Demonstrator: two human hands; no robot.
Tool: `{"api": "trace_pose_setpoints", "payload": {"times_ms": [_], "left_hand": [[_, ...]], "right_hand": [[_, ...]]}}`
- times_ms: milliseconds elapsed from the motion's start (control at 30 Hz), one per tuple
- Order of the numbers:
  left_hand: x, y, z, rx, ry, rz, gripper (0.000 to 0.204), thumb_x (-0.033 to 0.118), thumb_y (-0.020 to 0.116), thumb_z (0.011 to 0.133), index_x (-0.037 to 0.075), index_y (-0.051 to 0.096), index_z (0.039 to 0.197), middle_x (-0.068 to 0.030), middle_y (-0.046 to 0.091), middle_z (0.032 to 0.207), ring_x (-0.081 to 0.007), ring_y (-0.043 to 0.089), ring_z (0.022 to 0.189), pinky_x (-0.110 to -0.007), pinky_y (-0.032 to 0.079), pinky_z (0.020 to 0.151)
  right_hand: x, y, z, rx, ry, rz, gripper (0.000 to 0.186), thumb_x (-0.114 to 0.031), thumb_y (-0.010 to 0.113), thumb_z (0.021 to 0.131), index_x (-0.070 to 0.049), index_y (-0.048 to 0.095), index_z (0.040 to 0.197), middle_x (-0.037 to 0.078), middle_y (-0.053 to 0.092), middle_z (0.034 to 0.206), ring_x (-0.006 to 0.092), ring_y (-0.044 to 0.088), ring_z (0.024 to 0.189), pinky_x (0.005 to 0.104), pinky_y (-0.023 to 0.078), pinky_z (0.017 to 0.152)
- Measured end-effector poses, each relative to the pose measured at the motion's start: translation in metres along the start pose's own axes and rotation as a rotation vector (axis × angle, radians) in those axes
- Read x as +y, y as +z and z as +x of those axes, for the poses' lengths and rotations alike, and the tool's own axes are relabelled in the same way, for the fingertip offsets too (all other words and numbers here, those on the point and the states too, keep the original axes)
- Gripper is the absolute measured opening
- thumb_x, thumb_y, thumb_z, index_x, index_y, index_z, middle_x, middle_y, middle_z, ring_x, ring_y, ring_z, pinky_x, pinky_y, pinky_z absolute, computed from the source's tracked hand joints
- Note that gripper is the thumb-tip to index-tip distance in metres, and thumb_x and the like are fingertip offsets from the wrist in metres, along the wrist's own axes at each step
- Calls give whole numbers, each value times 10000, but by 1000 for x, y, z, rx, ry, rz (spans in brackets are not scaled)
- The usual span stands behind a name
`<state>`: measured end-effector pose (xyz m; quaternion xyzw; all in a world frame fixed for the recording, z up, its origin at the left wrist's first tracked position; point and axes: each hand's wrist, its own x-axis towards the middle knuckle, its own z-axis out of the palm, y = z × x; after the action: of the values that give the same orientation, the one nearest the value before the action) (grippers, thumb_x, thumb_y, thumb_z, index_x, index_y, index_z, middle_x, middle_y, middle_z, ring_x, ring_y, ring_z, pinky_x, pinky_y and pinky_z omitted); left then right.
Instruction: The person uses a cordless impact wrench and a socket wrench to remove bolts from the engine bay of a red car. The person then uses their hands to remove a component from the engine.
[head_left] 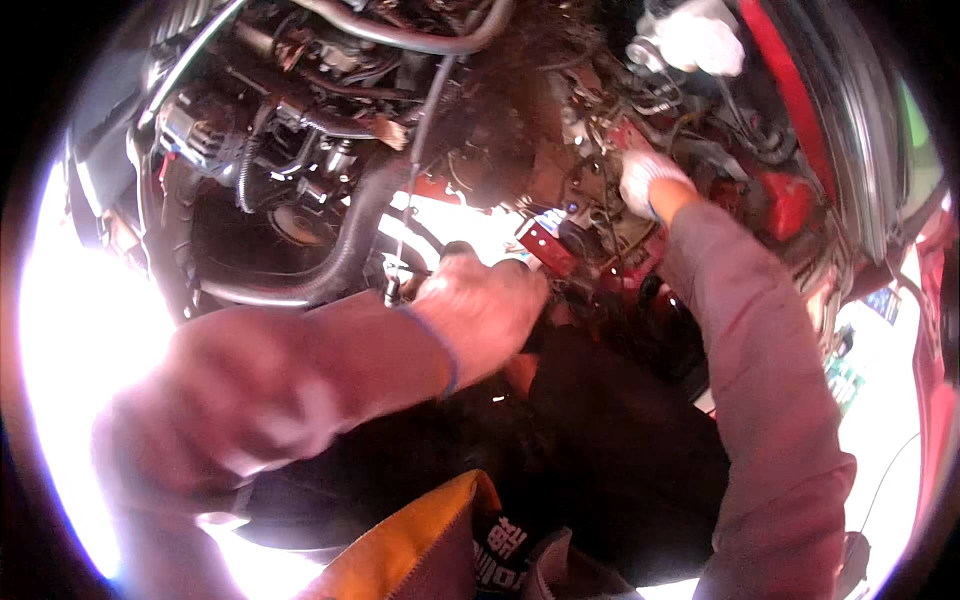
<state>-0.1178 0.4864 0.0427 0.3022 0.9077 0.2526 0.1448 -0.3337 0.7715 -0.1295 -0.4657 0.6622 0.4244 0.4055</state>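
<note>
My left hand (485,308), in a pale glove with a blue cuff edge, is in the middle of an engine bay. Its fingers are curled and turned away, hiding whatever they hold. Just right of it is a red metal bracket (545,246) with small holes. My right hand (648,184), also in a pale glove, reaches farther in on the right. Its fingers are bent together against a reddish part (625,135) among pipes and wires; their grip is too small and blurred to make out.
A thick black hose (365,225) curves left of my left hand, beside a thin hanging rod (430,110). An alternator-like metal housing (200,130) sits at the far left. A white reservoir (700,40) stands at the far right, near the red body edge (785,85).
</note>
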Motion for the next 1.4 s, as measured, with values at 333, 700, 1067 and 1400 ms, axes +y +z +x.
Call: {"api": "trace_pose_setpoints", "payload": {"times_ms": [333, 700, 1067, 1400], "left_hand": [[-65, -58, -79, 18, -452, -537, 309, -23, 661, 853, 52, 675, 1152, -126, 723, 925, -308, 738, 873, -417, 601, 724], [12, 241, -99, -685, -11, -294, 214, 66, 672, 858, 106, 730, 1061, -94, 727, 931, -303, 716, 898, -410, 576, 728], [23, 283, -100, -763, 116, -82, 146, 155, 684, 864, 161, 784, 970, -62, 731, 937, -298, 693, 923, -404, 551, 731], [17, 280, -109, -732, 258, 28, 165, 224, 676, 853, 203, 827, 918, -59, 749, 910, -300, 711, 893, -427, 544, 693]], "right_hand": [[-31, 33, 8, 309, 652, 867, 418, -269, 594, 998, -181, 598, 1406, 241, 715, 1174, 415, 674, 1149, 507, 534, 959], [-26, 9, -14, 471, 643, 865, 463, -410, 424, 1076, -73, 683, 1258, 248, 716, 1209, 447, 679, 1155, 532, 519, 1008], [-30, -26, -26, 339, 666, 942, 381, -222, 460, 1027, -44, 624, 1322, 296, 680, 1243, 456, 640, 1185, 512, 508, 996], [-50, -19, -17, 414, 886, 1068, 340, -225, 593, 957, -111, 635, 1275, 270, 708, 1178, 490, 650, 1143, 540, 528, 952]]}}
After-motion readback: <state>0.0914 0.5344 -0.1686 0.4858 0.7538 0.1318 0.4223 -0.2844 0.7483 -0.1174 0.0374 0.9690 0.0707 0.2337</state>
